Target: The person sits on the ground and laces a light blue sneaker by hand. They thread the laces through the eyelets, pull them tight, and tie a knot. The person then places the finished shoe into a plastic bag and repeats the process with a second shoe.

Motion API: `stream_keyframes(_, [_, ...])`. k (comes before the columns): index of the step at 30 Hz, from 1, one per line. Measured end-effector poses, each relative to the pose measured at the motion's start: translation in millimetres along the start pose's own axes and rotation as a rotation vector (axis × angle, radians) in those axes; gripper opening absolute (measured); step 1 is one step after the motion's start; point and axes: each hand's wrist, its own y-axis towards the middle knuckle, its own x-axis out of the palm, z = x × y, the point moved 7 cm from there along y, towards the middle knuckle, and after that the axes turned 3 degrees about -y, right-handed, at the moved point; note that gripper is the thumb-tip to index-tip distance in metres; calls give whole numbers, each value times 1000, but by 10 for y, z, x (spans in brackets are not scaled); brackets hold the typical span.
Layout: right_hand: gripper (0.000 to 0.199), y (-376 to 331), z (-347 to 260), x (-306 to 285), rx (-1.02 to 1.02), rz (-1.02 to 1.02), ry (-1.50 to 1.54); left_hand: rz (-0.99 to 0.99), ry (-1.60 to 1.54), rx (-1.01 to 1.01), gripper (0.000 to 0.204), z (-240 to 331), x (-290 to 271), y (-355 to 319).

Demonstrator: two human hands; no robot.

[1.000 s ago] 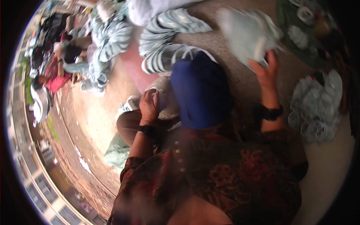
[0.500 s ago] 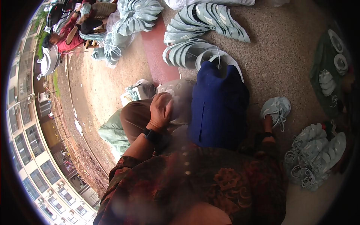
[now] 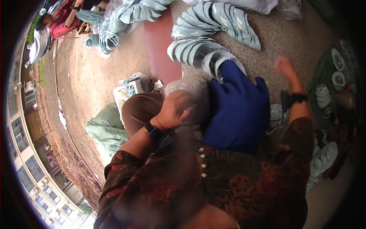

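Note:
My left hand (image 3: 176, 110) is curled, fingers bent inward, over the near side of a greyish, translucent-looking bundle (image 3: 185, 83) with pale oval shapes on it. Whatever its fingers hold is hidden. My right hand (image 3: 286, 66), smeared by motion, is out at the right, past the blue cloth (image 3: 236, 114) over my knee. Nothing can be made out in it. A pale blue-green shoe upper (image 3: 277, 116) with laces lies beside my right forearm, partly covered by it. Ahead of the blue cloth, a curved row of nested pale shoe uppers (image 3: 192, 51) lies on the ground.
A second arc of uppers (image 3: 217, 19) lies farther ahead. Loose uppers (image 3: 324, 156) are piled at the right, beside a dark green sheet (image 3: 318, 82) with more pieces. A green sack (image 3: 108, 126) stands by my left knee. Another person (image 3: 63, 17) sits at the far left.
My right hand has swung forward from beside the loose shoe upper on the right. My left hand stays by the greyish bundle, more curled now. The blue cloth has shifted right.

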Motion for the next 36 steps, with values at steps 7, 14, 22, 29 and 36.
stream_keyframes(7, [16,1110,-1924,445,87,234,164,-20,-158,53,22,-114,23,-50])
stream_keyframes(14, [37,1432,336,2768,687,314,569,-17,-222,35,22,-146,-65,43])
stream_keyframes(22, [52,1237,91,3319,500,458,964,14,-251,-68,25,-228,-2,-61])
stream_keyframes(29, [45,1137,-695,3361,438,462,608,8,-293,-85,29,-293,13,-46])
stream_keyframes(36, [54,1306,-833,3387,561,326,643,-30,-335,-48,31,-299,-25,20])
